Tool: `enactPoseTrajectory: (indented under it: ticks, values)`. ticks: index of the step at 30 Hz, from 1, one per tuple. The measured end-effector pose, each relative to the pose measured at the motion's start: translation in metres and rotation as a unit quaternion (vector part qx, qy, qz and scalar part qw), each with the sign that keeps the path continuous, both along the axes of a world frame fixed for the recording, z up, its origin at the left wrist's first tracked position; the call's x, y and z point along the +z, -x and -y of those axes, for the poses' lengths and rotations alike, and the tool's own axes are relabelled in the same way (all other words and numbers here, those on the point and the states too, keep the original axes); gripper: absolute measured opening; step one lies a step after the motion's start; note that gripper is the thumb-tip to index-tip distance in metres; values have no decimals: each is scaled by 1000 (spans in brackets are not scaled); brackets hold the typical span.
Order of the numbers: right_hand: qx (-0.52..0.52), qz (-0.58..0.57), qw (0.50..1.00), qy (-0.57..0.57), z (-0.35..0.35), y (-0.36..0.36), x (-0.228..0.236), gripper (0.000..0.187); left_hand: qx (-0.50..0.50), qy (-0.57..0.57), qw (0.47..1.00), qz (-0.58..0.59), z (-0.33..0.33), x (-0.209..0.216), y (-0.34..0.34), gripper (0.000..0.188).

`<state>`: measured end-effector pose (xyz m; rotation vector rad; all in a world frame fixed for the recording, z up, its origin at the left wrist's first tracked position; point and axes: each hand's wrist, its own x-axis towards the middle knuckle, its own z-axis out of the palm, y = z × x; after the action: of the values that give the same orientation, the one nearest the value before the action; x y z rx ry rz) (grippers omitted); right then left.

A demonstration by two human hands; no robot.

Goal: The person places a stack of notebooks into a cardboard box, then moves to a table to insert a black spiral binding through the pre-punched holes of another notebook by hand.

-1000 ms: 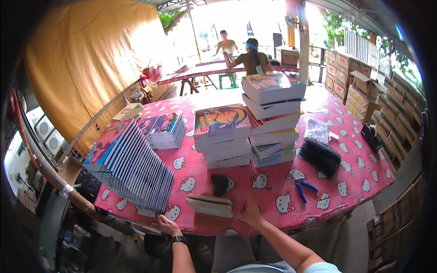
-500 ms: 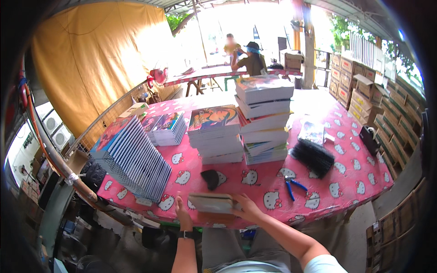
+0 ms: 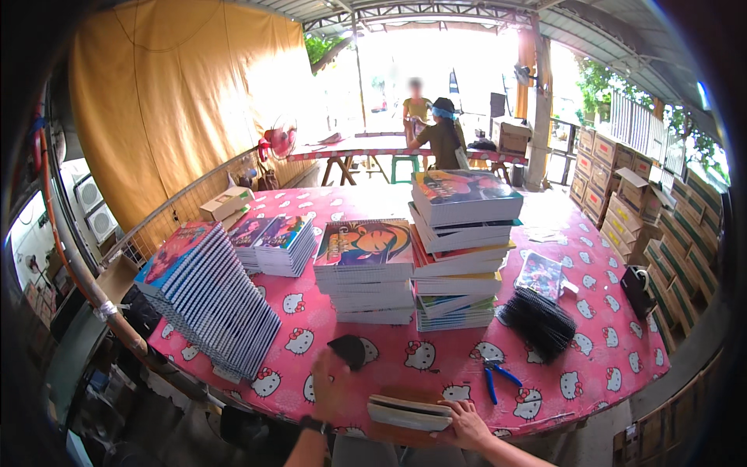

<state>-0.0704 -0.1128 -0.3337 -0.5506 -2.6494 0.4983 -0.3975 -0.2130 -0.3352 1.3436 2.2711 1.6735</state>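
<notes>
Pale block point(image 3: 408, 413), long axis left-to-right, toward the right hand point(image 3: 467, 424)

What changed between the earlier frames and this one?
The left hand, blurred, moved right, away from the leaning book stack, to near the dark pad. The right hand, apart from the small block a second ago, now touches its right end; the block has shifted right, toward the blue pliers. Stack, pad and pliers stayed put.
</notes>
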Motion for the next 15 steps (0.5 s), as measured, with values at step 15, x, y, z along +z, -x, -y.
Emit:
enactPoseTrajectory:
  ticks: [15]
  values:
    - [8,30,999,-21,-3,36,-7,59,11,165,978,-127,-20,-17,52,62]
